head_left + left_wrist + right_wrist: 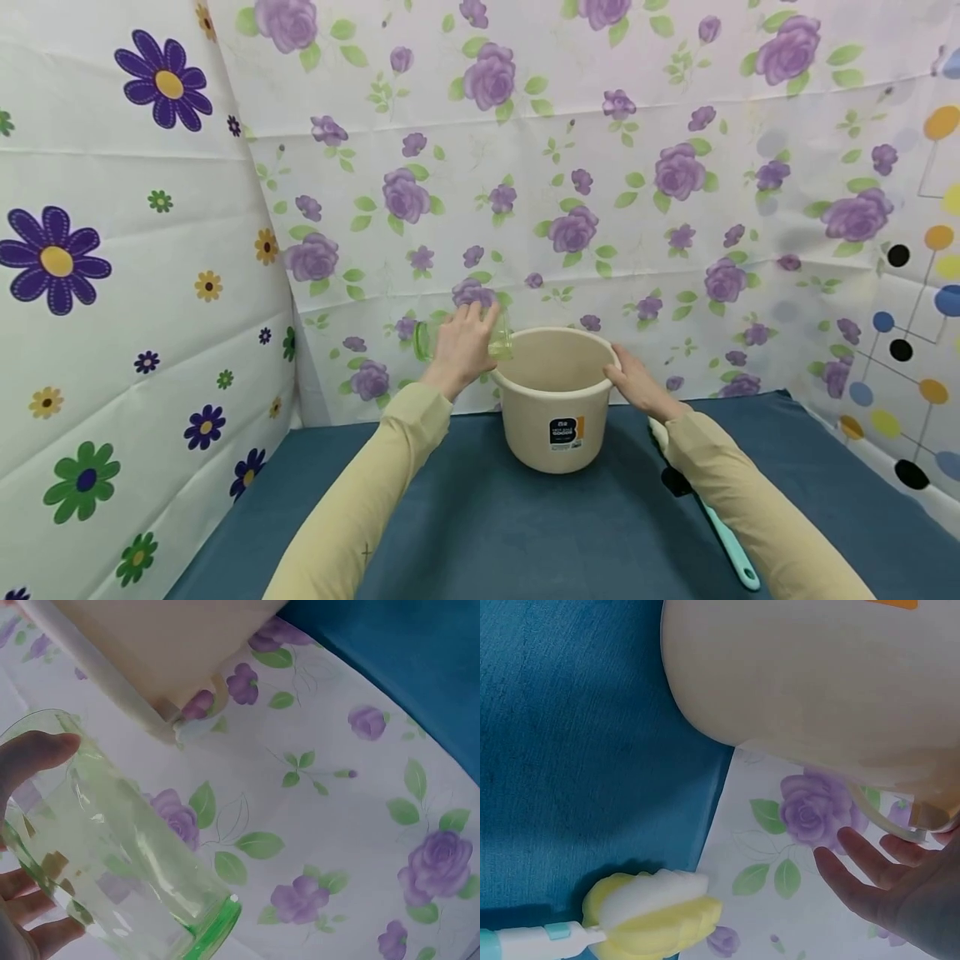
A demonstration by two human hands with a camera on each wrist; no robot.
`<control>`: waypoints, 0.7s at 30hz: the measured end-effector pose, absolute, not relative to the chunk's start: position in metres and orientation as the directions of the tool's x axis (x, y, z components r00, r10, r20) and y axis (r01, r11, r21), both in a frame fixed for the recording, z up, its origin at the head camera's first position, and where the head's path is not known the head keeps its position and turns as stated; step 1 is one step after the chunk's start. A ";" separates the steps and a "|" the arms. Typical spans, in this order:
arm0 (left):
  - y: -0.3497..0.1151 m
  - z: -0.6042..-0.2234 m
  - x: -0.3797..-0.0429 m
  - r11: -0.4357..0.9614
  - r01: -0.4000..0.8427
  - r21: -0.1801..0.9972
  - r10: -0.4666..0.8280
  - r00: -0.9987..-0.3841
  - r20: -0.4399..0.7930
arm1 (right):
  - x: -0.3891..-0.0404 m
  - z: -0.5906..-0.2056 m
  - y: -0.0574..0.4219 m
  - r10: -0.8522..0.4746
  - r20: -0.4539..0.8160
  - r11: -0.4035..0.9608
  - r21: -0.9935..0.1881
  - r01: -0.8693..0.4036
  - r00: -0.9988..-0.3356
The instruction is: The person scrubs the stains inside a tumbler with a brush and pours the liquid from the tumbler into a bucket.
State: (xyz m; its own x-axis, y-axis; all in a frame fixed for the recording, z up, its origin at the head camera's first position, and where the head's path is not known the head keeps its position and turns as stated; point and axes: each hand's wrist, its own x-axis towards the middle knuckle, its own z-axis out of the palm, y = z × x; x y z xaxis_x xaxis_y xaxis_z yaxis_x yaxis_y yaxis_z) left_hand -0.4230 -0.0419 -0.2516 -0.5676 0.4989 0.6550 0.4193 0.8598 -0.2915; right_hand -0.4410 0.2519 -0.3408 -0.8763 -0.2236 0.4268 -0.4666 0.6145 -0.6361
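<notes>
In the head view my left hand holds a clear green-tinted cup lying nearly level, its mouth over the left rim of a beige bucket. The left wrist view shows the thumb on one side of the cup and fingers round the other, its thick green base pointing away from the bucket. Whether any liquid is in the cup I cannot tell. My right hand grips the bucket's right rim. From the right wrist, several of its fingers extend beside the bucket's handle.
A brush with a teal handle lies on the blue-covered table, right of the bucket and partly under my right forearm. Its yellow-and-white sponge head shows from the right wrist. Flower-patterned sheets hang behind and at the sides.
</notes>
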 end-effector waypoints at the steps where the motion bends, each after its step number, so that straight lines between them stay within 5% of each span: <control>1: -0.041 -0.251 -0.423 0.854 0.415 -0.314 0.512 -0.562 0.649 | -0.441 -0.341 0.252 -0.223 0.421 0.619 -0.636 -0.461 -0.879; 21: -0.026 -0.248 -0.419 0.718 0.415 -0.559 0.694 -0.368 0.619 | -0.440 -0.341 0.253 -0.192 0.372 0.637 -0.657 -0.403 -0.908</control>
State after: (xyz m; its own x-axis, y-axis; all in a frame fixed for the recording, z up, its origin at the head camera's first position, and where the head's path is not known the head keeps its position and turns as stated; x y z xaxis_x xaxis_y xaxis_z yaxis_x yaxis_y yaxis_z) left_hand -0.4187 -0.0257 -0.2477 -0.3678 0.6941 0.6188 0.4152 0.7180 -0.5587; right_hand -0.4399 0.2527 -0.3410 -0.9083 -0.1917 0.3718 -0.4032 0.6375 -0.6565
